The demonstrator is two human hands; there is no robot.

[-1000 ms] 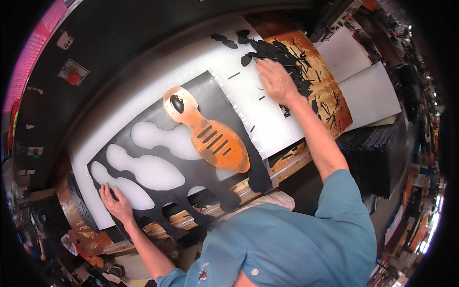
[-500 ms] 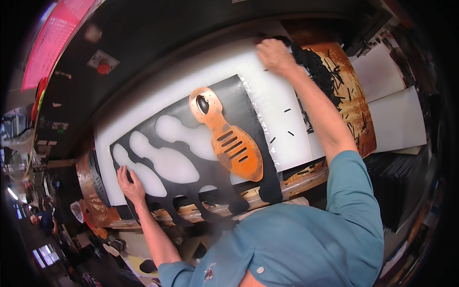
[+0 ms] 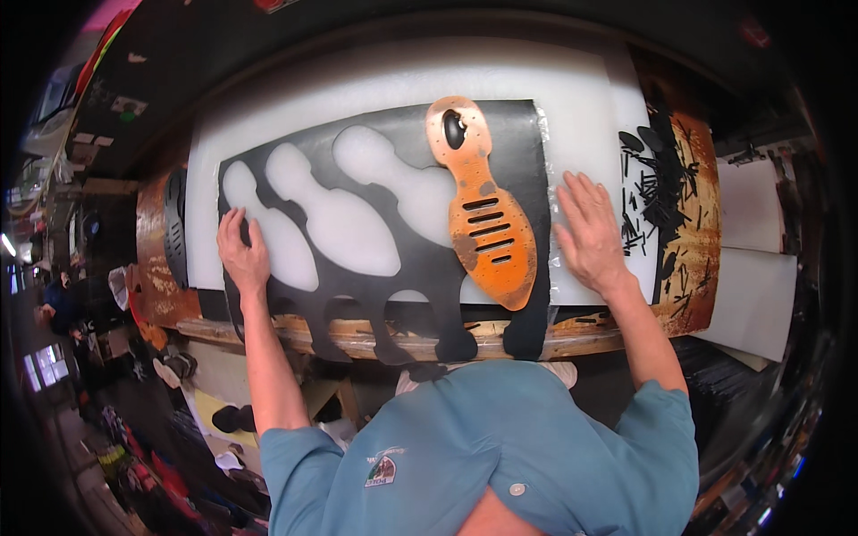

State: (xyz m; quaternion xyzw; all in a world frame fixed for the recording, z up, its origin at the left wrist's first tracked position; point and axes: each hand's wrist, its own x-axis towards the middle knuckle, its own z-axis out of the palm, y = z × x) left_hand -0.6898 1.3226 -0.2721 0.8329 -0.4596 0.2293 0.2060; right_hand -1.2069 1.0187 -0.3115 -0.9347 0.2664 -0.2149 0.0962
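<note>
A black sheet (image 3: 407,304) with several sole-shaped cut-outs lies over a white board (image 3: 572,80). Near the sheet's right side rests an orange, sole-shaped cutting die (image 3: 492,228), with slots across it and an oval hole at its far end. My left hand (image 3: 241,255) touches the sheet's left edge beside the leftmost cut-out, thumb and fingers apart. Just right of the sheet's ragged right edge, my right hand (image 3: 590,232) lies flat on the white board, fingers stretched out and holding nothing. Neither hand touches the die.
Small black strips and oval scraps (image 3: 657,192) are heaped at the board's right end. A black sole-shaped piece (image 3: 175,223) with slots sits past its left end. Pale sheets (image 3: 751,295) stand at the far right. A wooden rail (image 3: 375,344) runs along the near edge.
My right hand has come back from the far right, by the black scraps, to beside the sheet. My left hand stays at the sheet's left edge. The view has turned.
</note>
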